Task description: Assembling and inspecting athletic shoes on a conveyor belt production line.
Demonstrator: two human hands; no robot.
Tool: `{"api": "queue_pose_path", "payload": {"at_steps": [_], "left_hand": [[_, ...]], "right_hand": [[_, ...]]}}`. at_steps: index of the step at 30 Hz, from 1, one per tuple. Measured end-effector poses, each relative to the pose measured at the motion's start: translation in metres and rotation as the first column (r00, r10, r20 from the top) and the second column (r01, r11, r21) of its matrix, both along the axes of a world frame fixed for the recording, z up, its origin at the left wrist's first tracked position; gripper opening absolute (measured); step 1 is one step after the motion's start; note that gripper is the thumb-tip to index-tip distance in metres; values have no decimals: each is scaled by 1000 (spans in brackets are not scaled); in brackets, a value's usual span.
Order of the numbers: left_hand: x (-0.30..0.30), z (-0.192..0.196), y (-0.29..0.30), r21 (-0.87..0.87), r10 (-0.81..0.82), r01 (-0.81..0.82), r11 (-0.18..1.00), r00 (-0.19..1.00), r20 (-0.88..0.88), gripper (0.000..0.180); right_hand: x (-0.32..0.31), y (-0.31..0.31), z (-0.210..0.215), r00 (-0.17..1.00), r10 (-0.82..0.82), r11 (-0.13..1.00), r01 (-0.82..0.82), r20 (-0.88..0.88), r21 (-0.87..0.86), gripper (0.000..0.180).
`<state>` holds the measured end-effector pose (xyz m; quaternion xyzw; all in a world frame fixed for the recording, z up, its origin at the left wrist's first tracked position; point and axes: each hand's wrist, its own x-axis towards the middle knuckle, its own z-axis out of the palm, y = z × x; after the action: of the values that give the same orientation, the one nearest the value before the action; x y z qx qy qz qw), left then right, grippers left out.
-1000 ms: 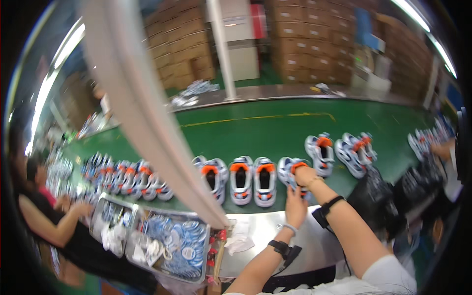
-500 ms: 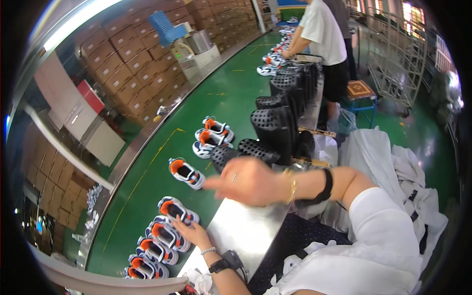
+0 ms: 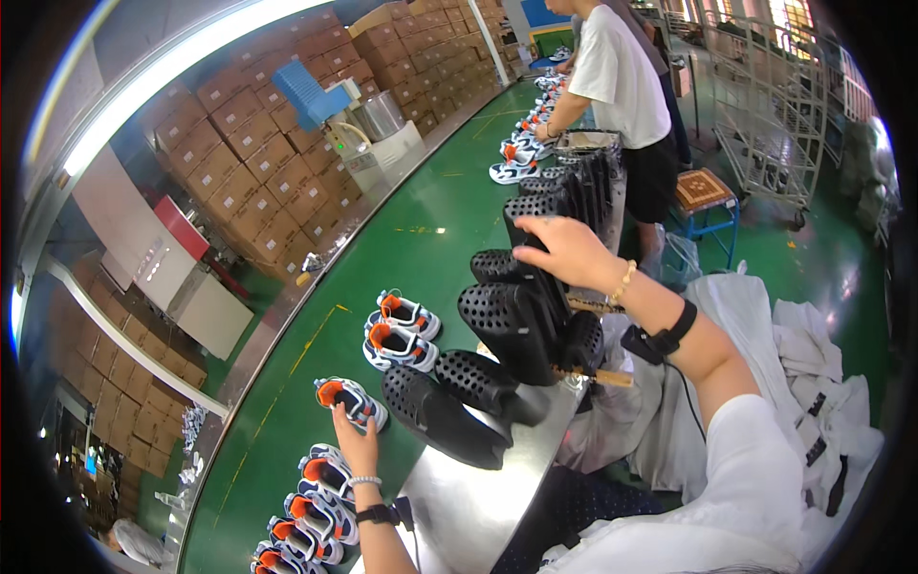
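Note:
A single white, navy and orange sneaker [image 3: 358,402] stands on the green belt. My left hand [image 3: 355,446] touches its near side with fingers stretched out. Below it a row of similar sneakers [image 3: 323,512] sits along the belt, partly behind my left forearm. My right hand [image 3: 571,253] is raised over black, foot-shaped forms dotted with holes [image 3: 504,320], its fingers and thumb apart; whether it touches one I cannot tell. Two such forms [image 3: 435,413] lie tilted at the metal ledge, close to a pair of sneakers [image 3: 402,331].
The belt [image 3: 382,258] runs far ahead, where a person in a white shirt [image 3: 626,77] handles more sneakers. Stacked cartons [image 3: 258,167] line the left. On the right are a stool [image 3: 706,191], wire trolleys [image 3: 760,115] and white cloth [image 3: 736,325].
My right hand has moved away from the single sneaker, up and right to the black forms. My left hand has shifted from the row to the single sneaker. The view has tilted.

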<state>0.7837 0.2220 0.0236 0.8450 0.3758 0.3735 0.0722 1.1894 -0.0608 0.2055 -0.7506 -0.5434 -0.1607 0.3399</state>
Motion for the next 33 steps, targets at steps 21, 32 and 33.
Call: {"api": "queue_pose_path", "payload": {"at_steps": [21,32,33], "left_hand": [[-8,-8,-32,51,360,-357,933,930,-80,32],[-20,-15,-61,-156,319,-288,945,918,234,45],[-25,-12,-69,-111,305,-285,952,914,267,42]], "right_hand": [[134,38,-49,988,155,973,-152,3,-173,54],[19,28,68,947,234,972,-233,-219,31,44],[-16,24,71,911,318,948,-304,-262,96,41]]}}
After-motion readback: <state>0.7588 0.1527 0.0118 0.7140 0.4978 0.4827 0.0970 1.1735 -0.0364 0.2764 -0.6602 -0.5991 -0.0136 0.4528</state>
